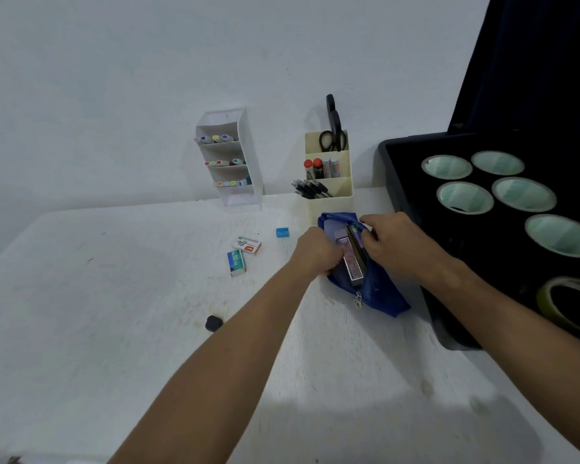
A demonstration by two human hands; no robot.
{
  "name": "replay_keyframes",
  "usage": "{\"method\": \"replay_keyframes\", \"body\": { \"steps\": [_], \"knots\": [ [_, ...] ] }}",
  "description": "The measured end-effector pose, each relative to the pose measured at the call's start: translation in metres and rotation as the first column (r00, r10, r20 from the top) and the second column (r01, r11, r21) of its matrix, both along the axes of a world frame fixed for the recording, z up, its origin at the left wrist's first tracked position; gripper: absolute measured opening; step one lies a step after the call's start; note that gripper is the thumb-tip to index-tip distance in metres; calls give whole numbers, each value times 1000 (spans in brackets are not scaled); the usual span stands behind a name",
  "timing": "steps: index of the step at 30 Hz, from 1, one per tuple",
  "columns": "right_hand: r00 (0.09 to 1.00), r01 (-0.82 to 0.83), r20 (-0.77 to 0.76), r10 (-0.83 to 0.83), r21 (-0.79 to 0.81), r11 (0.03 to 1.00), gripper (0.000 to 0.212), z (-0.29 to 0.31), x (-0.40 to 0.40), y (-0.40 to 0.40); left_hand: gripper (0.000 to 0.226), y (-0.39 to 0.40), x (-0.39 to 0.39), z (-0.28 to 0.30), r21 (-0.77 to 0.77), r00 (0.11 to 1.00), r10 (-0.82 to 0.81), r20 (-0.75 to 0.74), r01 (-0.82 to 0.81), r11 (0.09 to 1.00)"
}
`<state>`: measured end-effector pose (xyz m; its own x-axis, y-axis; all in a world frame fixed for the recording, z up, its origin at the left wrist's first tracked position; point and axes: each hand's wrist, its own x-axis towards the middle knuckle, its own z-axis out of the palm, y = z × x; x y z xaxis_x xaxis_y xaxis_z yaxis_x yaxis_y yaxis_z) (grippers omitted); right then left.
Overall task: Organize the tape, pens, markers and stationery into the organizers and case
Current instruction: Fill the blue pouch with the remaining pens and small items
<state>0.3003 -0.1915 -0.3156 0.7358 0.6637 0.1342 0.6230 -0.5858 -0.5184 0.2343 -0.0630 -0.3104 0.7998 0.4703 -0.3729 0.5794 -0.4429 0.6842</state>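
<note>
1. Far out past my left hand, the white tiered organizer leaned against the wall with highlighters lying in its three shelves, caps outward so I could tell the colours.
2. Well short of that hand and to its left, a small dark object lay loose on the table; I couldn't tell what it was.
3. Just left of my left hand lay two staple boxes, touching or nearly so, with a blue sharpener a little beyond them. I judged these were what remained for the pouch.
4. My left hand was curled on the near-left lip of the blue zip pouch, gripping the fabric to keep the mouth spread and steady.
5. Between my hands, a flat rectangular box stood on edge inside the pouch, packed beside slimmer items.
6. My right hand had its fingers bent over the far-right lip, pinching it open; I couldn't tell whether they also touched the contents.
7. Just beyond both hands, the cream organizer held scissors, glue sticks and black pens in its tiers, near enough to crowd the pouch's far end.
8. Right of my right forearm, the open black case held tape rolls in its recesses, its edge close beside the pouch.
</note>
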Motion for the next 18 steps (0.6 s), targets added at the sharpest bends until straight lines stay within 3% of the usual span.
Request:
{"method": "replay_keyframes", "body": {
  "steps": [3,10,13,18],
  "knots": [
    [1000,-8,1,8,-5,1000,23,0,0,1,31,4,-5,1,187,996,-84,-15,85,979],
    [997,-52,54,54,-38,998,26,3,-4,-1,5,34,-25,3,283,989,-128,-72,143,948],
    [993,-80,88,84,-56,995,25,2,-5,-1,20,50,-41,4,312,991,-50,-126,87,946],
    [993,-97,66,102,-74,993,24,3,-7,0,41,67,-71,0,183,940,-41,-340,108,977]
  ]
}}
